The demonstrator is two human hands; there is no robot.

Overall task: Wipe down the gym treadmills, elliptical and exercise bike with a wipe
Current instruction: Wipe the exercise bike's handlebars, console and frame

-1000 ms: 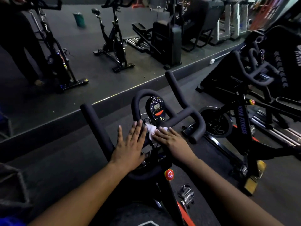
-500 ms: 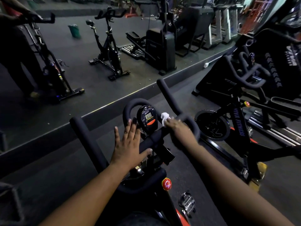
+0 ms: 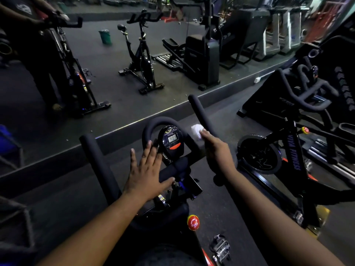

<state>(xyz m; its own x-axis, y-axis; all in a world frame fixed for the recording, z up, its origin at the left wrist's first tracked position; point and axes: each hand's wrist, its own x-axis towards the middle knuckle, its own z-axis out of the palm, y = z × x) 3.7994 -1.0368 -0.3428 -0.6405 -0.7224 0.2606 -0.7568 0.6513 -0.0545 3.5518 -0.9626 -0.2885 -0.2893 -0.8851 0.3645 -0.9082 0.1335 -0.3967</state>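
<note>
From my head camera I count two black exercise bikes on my side of the floor mirror: the black foam-barred exercise bike (image 3: 173,169) under my hands and a second black bike (image 3: 294,150) to its right, its frame printed "VIVA FITNESS" in purple. In the mirror (image 3: 134,64) beyond the handlebars stand two reflected bikes, one dark elliptical-type machine and one green bin.

On my bike sits one small oval black console (image 3: 172,141) with a grey LCD whose digits I cannot read and one orange button below it. One red round knob (image 3: 193,222) with white markings sits below the handlebars, and one metal pedal (image 3: 221,246) lies lower right of that knob.

My left hand (image 3: 147,173) lies flat, palm down, fingers spread and straight, just left of the console; its fingertips reach the looped centre bar beside the console and its thumb rests on the padded crossbar.

My right hand (image 3: 217,150) is right of the console, on the base of the right horn bar (image 3: 199,112). Its fingers curl round one crumpled white wipe (image 3: 196,129), a pinching grip, pressing it against the bar; the wipe shows above my fingertips, up and right of the console.
</note>
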